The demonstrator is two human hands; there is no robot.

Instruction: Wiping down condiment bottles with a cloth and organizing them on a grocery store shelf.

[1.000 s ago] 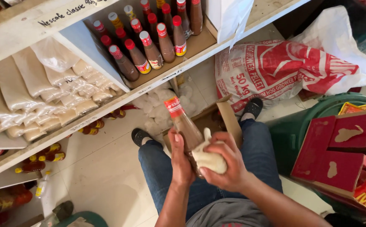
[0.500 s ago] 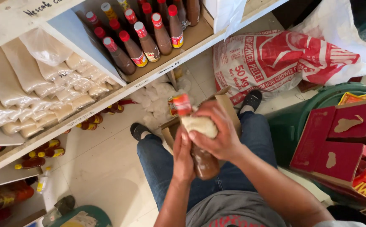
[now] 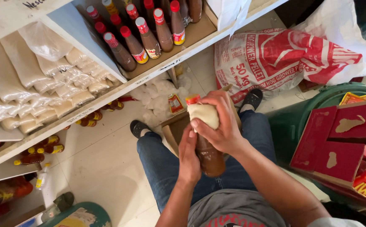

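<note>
Two hands work one sauce bottle over the lap: the left hand has its fingers closed around the body, and the right hand presses a pale cloth against the neck at 12 o'clock. A wet grip could let it slip onto the tiled floor. Stocked shelves stand at 10 o'clock, a feed sack at 2.

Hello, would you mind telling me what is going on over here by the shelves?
A seated person holds a brown sauce bottle over their lap. The left hand grips its side while the right hand presses a pale cloth around its neck, just below the red cap. An open cardboard box sits between their feet, and similar red-capped bottles stand on the shelf.
</note>
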